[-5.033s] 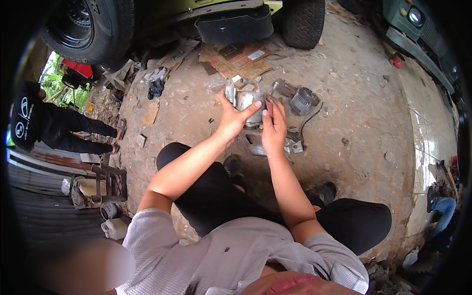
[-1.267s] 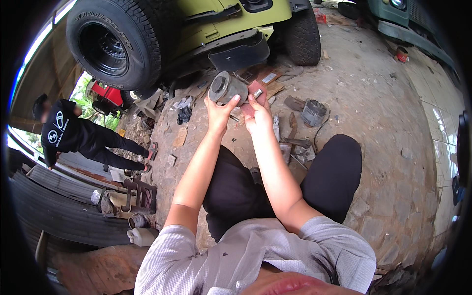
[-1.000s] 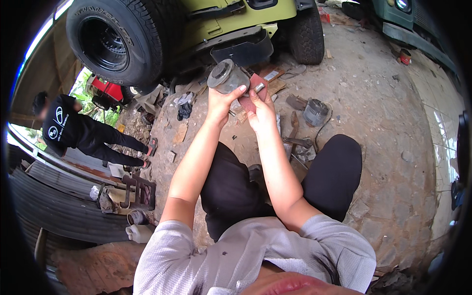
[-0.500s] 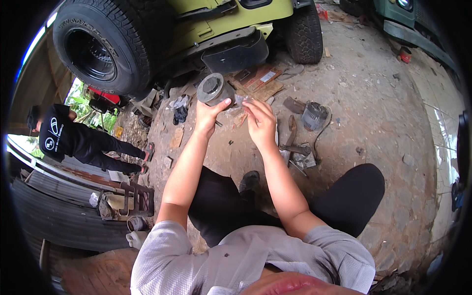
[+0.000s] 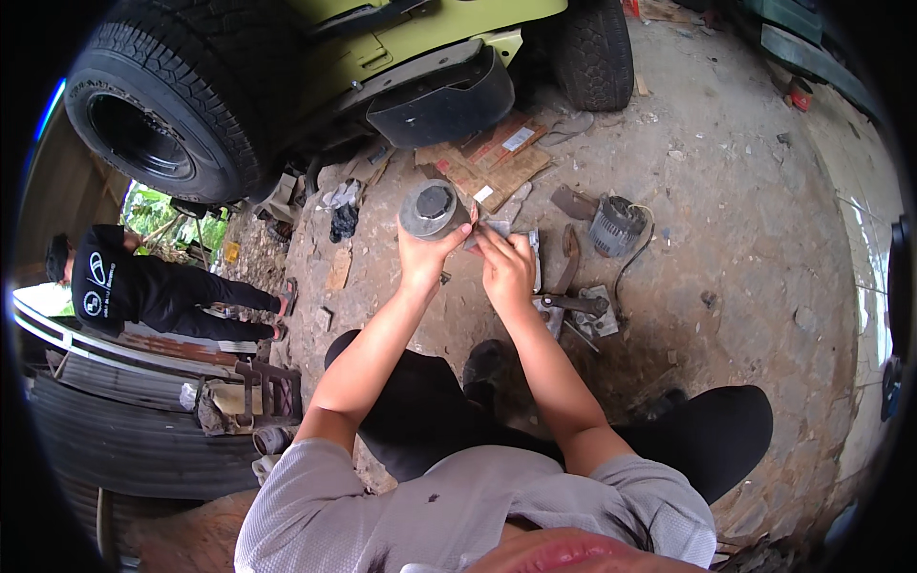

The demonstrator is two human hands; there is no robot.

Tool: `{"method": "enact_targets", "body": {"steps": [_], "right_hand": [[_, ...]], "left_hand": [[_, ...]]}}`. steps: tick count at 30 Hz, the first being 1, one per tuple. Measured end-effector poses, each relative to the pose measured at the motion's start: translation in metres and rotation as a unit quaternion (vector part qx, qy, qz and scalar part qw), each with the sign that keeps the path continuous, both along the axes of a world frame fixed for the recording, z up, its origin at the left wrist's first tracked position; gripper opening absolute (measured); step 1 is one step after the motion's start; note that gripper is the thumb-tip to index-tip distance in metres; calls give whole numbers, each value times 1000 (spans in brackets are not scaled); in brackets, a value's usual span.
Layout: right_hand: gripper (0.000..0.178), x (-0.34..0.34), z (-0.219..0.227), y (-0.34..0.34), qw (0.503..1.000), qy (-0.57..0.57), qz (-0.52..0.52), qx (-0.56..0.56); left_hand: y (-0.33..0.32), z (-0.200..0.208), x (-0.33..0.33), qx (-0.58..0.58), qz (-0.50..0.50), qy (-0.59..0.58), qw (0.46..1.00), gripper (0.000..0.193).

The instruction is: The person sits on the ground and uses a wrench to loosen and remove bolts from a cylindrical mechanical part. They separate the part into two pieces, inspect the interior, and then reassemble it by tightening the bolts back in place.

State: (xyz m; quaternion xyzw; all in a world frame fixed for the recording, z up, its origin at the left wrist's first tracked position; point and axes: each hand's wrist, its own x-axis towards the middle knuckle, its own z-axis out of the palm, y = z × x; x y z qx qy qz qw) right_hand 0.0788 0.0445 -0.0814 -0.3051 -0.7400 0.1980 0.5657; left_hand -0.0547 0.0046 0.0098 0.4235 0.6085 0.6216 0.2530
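Note:
A grey, round metal piston (image 5: 432, 212) with a darker raised-looking centre on its top face is gripped by my left hand (image 5: 426, 256), thumb along its near right side. Close against that side is my right hand (image 5: 506, 263), its fingers pinched together at a thin greyish piece whose kind I cannot make out. The fingertips meet near the piston's edge, and the fingers partly hide the contact. A similar grey ribbed cylinder (image 5: 614, 227) lies on the ground to the right, beside a hammer-like tool (image 5: 573, 303).
A yellow-green vehicle (image 5: 420, 43) with a large tyre (image 5: 158, 124) stands ahead. Flattened cardboard (image 5: 521, 181) lies beneath it. A person in black (image 5: 162, 282) stands at left, near corrugated sheets (image 5: 124, 439). A red can (image 5: 799, 94) sits far right.
Both hands have moved slightly right and toward me with the piston, and my right fingers now sit closer against it. The view has shifted a little.

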Motion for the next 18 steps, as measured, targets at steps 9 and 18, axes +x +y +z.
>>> {"method": "enact_targets", "body": {"steps": [9, 18], "right_hand": [[35, -8, -27, 35, 997, -75, -31, 18], [34, -1, -55, 42, 994, -110, 4, 17]], "left_hand": [[29, -27, -16, -5, -3, -19, 1000, 74], [27, -43, -18, -67, 22, 21, 997, 83]]}}
